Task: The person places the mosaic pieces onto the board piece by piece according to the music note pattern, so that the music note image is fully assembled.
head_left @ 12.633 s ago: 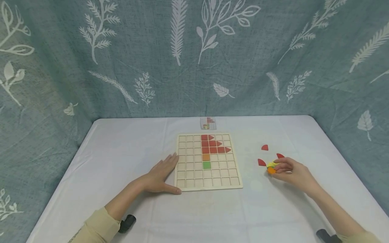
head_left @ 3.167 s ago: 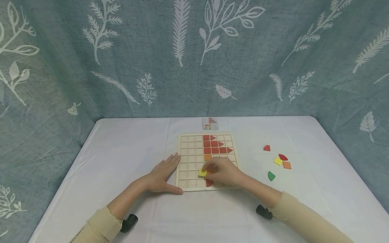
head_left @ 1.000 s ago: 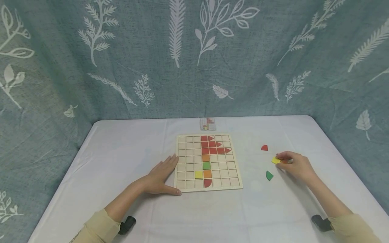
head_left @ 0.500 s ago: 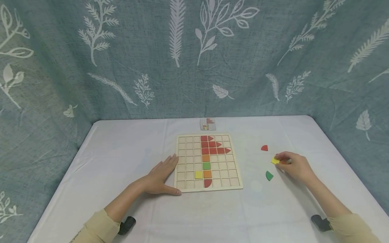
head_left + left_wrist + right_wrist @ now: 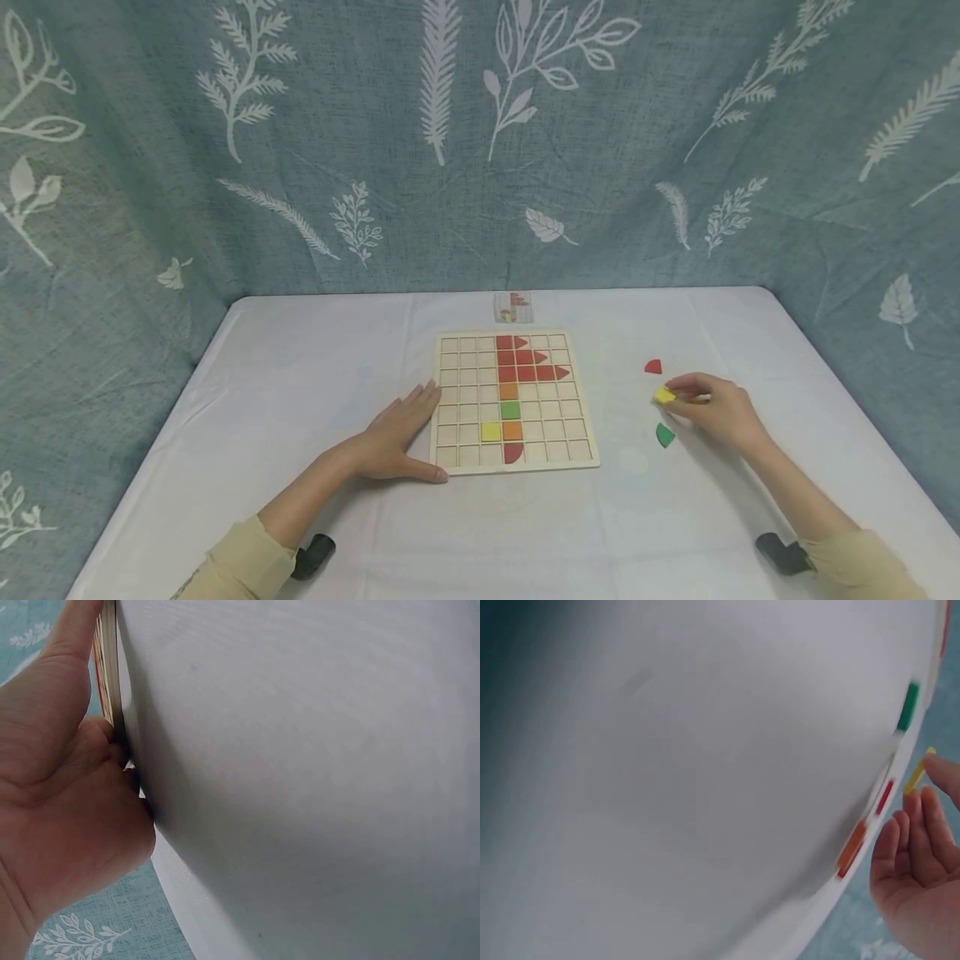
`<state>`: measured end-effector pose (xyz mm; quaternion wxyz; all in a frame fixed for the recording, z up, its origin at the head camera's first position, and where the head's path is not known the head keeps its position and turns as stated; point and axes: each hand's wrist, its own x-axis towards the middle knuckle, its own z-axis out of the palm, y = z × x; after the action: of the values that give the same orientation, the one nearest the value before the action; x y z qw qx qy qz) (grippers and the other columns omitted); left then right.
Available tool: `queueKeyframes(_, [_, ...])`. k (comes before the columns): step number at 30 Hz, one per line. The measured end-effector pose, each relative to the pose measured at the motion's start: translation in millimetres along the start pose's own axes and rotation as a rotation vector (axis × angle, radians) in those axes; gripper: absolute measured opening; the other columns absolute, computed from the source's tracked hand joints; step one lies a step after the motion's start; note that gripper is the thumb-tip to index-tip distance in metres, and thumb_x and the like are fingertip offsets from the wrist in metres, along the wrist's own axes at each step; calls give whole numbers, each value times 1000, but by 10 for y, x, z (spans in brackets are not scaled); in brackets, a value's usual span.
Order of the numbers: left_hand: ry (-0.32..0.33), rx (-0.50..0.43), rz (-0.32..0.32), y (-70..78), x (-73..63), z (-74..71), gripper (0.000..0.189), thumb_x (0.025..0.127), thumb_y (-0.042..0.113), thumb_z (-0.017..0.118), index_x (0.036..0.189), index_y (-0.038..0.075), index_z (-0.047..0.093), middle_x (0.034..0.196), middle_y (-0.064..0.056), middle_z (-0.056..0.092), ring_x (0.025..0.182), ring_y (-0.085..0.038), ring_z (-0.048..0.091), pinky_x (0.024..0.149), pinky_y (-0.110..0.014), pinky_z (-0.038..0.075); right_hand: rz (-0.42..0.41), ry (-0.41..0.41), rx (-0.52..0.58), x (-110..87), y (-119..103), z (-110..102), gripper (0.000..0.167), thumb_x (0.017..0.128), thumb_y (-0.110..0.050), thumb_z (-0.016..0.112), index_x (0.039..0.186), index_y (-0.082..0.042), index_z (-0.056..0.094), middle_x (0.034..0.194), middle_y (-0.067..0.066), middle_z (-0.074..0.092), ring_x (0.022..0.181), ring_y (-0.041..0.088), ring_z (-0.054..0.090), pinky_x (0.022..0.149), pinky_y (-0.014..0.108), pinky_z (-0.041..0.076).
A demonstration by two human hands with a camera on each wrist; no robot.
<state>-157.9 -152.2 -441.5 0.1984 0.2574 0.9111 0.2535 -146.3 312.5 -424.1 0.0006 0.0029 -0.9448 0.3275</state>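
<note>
My right hand [image 5: 716, 408] pinches a yellow square tile [image 5: 663, 395] between thumb and fingertips; in the right wrist view the tile [image 5: 919, 772] is clear of the white cloth. My left hand [image 5: 397, 433] lies with straight fingers along the left edge of the gridded wooden board [image 5: 465, 454], thumb at its near corner. Set in the grid are red squares and triangles [image 5: 525, 372], an orange square [image 5: 508, 391], a green square [image 5: 510, 410], another orange square [image 5: 512, 430], a yellow square [image 5: 491, 431] and a red rounded piece [image 5: 513, 452].
Right of the board lie a red quarter-round piece [image 5: 654, 367] and a green one [image 5: 665, 435]. An orange piece [image 5: 850, 844] sits on the cloth near the right hand, hidden in the head view. A small pattern card [image 5: 513, 307] is behind the board.
The right hand has lifted the yellow tile and carried it slightly left. Since the oldest frame, orange, yellow and red pieces have been added to the board. The left hand stays put.
</note>
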Motion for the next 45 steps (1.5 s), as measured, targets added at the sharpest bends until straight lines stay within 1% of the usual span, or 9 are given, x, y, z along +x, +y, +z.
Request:
queueKeyframes(3, [-2,0,3,-1,-3,0,121,73,58,77,155,-1,10,162,-17,5,149,-33,1,120,-51,3,34,-35,75,8,-127,82,36,88,-26,75,117,-6,68,108,13,68,103,33,62,83,41,56])
queueKeyframes(7, [0,0,2,3,-5,5,121,73,58,77,155,-1,10,162,-17,5,149,-32,1,120,-51,3,47,-85,164,18,-313,228,39,87,-30,75,118,-8,68,114,10,66,106,30,61,85,40,56])
queueKeyframes(14, [2,-6,-9,16,-6,10,121,73,58,77,155,-1,11,162,-17,6,149,-32,1,120,-50,4,15,-160,239,25,-656,521,31,84,-27,78,111,-14,71,104,1,68,99,20,63,87,37,54])
queueKeyframes(20, [-3,5,-4,7,8,4,121,74,58,77,155,-1,10,162,-17,5,149,-32,1,120,-51,3,-76,-251,273,0,-966,747,26,81,-20,80,105,-13,72,94,-3,68,91,15,64,85,33,56])
queueKeyframes(27, [-7,11,-3,-14,18,4,122,73,59,77,155,-1,9,162,-17,4,149,-32,0,120,-51,3,-189,-349,262,-20,-1248,979,20,80,-17,80,99,-18,73,93,-7,68,86,12,64,78,28,55])
queueKeyframes(30, [-6,13,-2,-25,19,3,122,73,59,76,155,-1,9,162,-17,4,149,-32,0,120,-50,3,-285,-371,224,-17,-1327,1090,19,80,-14,80,96,-20,73,93,-11,68,85,8,64,78,24,55])
queueKeyframes(35, [-7,15,5,-42,23,3,122,74,59,76,155,-1,9,162,-17,4,149,-32,1,120,-50,3,-470,-405,138,-14,-1456,1212,17,80,-13,80,94,-17,72,89,-12,67,81,5,62,78,22,54])
queueKeyframes(40, [-8,19,-2,-43,23,7,122,73,60,77,155,0,10,162,-16,5,149,-31,1,120,-49,3,-565,-427,54,-8,-1544,1267,12,82,-13,78,93,-16,74,82,-13,64,74,7,55,69,21,50])
queueKeyframes(45, [-10,9,-11,-25,11,-9,122,73,59,77,155,0,10,162,-16,5,149,-31,1,120,-49,3,-635,-412,19,-3,-1562,1276,10,82,-10,77,88,-17,75,80,-14,63,75,6,53,71,21,48])
